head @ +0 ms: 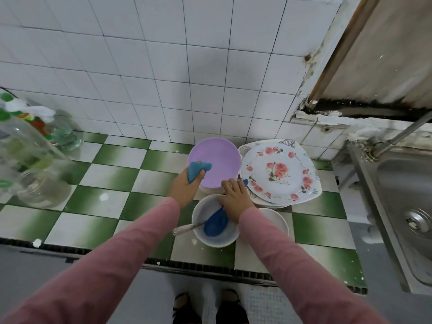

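A purple plate [216,160] sits on a small stack of plates at the back of the tiled counter. My left hand [185,187] grips a blue cloth [197,170] and holds it against the plate's left side. My right hand [235,196] rests on the plate's near rim, fingers curled over the edge. Just in front stands a white bowl [216,235] holding a dark blue spoon-shaped thing [216,224] and a metal utensil [188,228] that sticks out to the left.
A flowered plate [278,171] lies on other plates to the right. Another white bowl [278,220] is behind my right forearm. A steel sink [402,202] with a tap [397,136] is at the far right. Clear bottles and jars [30,157] crowd the left. The counter's front edge [163,265] is near.
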A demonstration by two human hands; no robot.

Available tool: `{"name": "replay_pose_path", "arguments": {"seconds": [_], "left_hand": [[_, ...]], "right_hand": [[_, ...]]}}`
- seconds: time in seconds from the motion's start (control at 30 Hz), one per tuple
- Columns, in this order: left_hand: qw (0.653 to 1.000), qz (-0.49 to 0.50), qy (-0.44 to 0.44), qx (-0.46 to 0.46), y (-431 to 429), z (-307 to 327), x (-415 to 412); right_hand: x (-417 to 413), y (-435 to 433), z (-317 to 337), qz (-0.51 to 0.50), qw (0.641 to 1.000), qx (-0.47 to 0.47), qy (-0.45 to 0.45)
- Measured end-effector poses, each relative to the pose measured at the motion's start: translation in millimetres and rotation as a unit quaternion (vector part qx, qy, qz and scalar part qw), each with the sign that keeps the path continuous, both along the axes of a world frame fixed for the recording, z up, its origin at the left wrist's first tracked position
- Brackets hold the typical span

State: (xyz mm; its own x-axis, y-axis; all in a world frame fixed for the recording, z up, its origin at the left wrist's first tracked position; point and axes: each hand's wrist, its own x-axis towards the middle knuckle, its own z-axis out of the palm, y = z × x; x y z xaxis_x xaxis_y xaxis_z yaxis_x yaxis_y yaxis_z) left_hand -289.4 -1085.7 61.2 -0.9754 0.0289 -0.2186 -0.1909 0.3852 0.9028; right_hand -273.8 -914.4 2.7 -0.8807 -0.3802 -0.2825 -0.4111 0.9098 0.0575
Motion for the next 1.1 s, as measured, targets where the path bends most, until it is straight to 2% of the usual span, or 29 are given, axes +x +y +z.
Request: {"name": "replay_pose_path", "arguments": {"seconds": [0.23, 0.33, 0.47, 0.53, 0.67, 0.83, 1.1], "left_hand": [[0.999, -0.029, 0.0, 0.026, -6, 4, -9], [0.999, -0.035, -0.003, 0.027, -10, 7, -14], [0.999, -0.04, 0.0, 0.026, -14, 10, -20], [0.999, -0.045, -0.001, 0.024, -14, 12, -22], [0.998, -0.049, 0.006, 0.026, -11, 18, -22], [0.998, -0.038, 0.015, 0.041, -5, 18, -22], [0.998, -0.004, 0.022, 0.06, 4, 23, -9]], "right_hand": [[11, 2, 18, -0.063, 0.993, -0.061, 0.074], [14, 6, 14, -0.111, 0.97, -0.138, 0.166], [13, 6, 24, -0.216, 0.924, -0.254, 0.185], [11, 8, 29, -0.254, 0.899, -0.315, 0.166], [20, 7, 47, -0.311, 0.821, -0.466, 0.104], [29, -6, 67, -0.356, 0.73, -0.58, 0.063], [37, -14, 69, -0.378, 0.652, -0.655, -0.049]]}}
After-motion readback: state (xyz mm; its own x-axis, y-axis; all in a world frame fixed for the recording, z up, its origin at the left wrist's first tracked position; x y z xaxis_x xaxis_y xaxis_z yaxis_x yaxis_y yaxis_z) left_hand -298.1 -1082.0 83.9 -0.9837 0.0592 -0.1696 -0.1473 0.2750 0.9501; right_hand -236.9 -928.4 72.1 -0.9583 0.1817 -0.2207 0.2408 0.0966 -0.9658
